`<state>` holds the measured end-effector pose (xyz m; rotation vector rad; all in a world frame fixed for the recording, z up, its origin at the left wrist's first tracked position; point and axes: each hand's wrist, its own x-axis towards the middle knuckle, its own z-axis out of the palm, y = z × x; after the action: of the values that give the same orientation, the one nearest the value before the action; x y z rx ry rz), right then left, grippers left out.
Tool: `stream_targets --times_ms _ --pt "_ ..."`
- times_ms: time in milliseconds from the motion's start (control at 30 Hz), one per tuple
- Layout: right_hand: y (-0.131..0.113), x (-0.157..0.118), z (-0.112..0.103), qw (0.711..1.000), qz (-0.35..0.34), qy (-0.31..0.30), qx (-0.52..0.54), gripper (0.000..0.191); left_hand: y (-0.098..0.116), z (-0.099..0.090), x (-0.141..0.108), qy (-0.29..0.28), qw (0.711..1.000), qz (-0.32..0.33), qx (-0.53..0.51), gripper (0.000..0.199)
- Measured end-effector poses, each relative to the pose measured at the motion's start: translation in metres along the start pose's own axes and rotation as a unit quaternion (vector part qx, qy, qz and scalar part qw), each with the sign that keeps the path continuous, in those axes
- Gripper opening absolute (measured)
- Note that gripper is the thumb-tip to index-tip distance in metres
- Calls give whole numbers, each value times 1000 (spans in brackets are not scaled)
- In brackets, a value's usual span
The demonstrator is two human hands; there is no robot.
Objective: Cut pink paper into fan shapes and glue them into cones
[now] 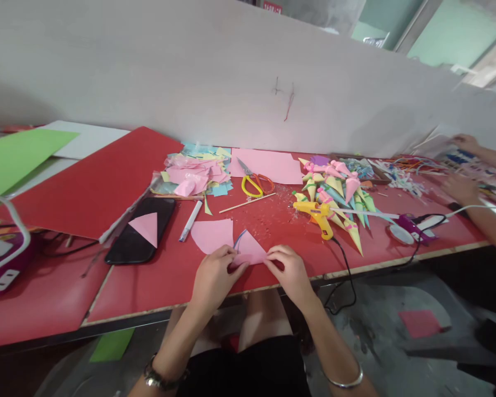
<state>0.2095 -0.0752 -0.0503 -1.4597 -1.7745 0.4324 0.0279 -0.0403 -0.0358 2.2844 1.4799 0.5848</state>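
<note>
At the table's front edge, my left hand (217, 271) and my right hand (288, 268) pinch the two ends of a small pink paper piece (251, 249). Its near edge is turned up, and a dark curved line shows on it. Beside my left hand lies another pink paper piece (213, 236) with a rounded edge. A white marker (190, 221) rests just left of that. Further left, a pink paper triangle (145, 228) lies on a black phone (159, 212). Right of my hands is a yellow glue gun (319, 216) with a white glue stick in its back.
Scissors (254, 183) with yellow and orange handles and a thin wooden stick (247, 203) lie behind. Paper scraps (194, 173) and a pile of paper cones (343, 187) flank a pink sheet (268, 165). Large red card (103, 182) covers the left. Another person's hands (463, 184) work far right.
</note>
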Motion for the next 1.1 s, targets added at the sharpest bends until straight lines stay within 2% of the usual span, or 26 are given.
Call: stream_targets --times_ms 133,367,933,1100 --pt "1 -1 3 999 7 28 -27 11 -2 2 0 21 999 8 37 20" --pt "1 -1 6 998 14 35 -42 12 -3 1 -3 56 994 -10 98 28" --pt "0 0 2 996 27 48 -73 5 -5 1 -4 58 993 -5 103 26" --pt "0 1 2 996 25 47 -76 7 -4 1 -4 60 992 -4 110 26"
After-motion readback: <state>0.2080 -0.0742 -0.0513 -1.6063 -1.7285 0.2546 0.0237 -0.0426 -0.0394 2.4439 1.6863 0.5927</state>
